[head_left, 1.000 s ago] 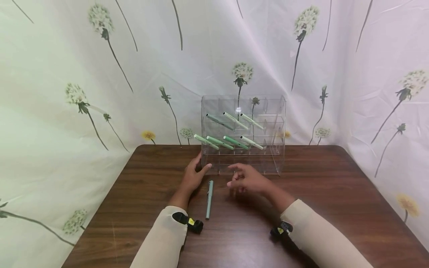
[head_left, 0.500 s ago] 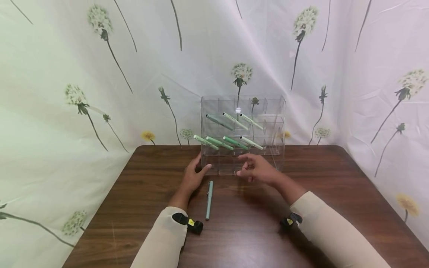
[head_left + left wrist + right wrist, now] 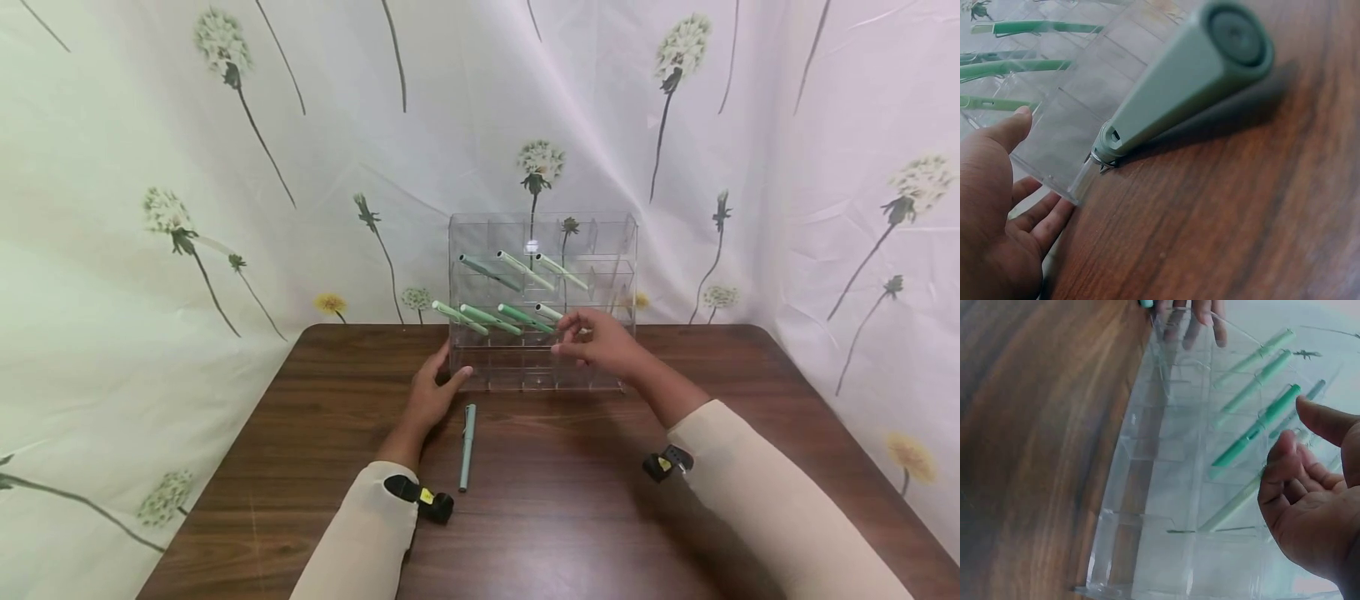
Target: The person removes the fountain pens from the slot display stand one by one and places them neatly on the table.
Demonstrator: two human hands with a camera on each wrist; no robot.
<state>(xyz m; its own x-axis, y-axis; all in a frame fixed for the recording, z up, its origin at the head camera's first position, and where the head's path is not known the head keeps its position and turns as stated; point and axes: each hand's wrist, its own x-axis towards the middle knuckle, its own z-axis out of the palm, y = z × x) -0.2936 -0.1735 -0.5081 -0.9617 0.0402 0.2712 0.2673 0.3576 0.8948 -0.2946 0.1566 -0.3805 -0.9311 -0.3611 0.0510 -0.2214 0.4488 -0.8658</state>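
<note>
A clear acrylic pen rack (image 3: 525, 358) stands upright near the back of the table. Against its lower left side rests my left hand (image 3: 431, 392), thumb at the front, fingers extended along the side. My right hand (image 3: 603, 343) is at the middle tier, fingers loosely bent beside a pale green pen (image 3: 547, 312) that it partly covers. In the right wrist view, thumb and forefinger are apart, with nothing seen pinched between them. Left of that pale pen, a deep green pen (image 3: 517, 315) leans in its slot. A grey-green pen (image 3: 467, 450) lies on the table between the forearms.
More green pens slant in the middle tier, including a light green pen (image 3: 457, 317). The tier above bears a dark grey-green pen (image 3: 487, 271) and two pale ones. The brown wooden table (image 3: 360, 358) meets a flower-printed curtain (image 3: 315, 150) behind.
My right hand has moved right and up from in front of the rack's bottom tier to the pale pen in the middle tier. The left hand and the table pen have stayed put.
</note>
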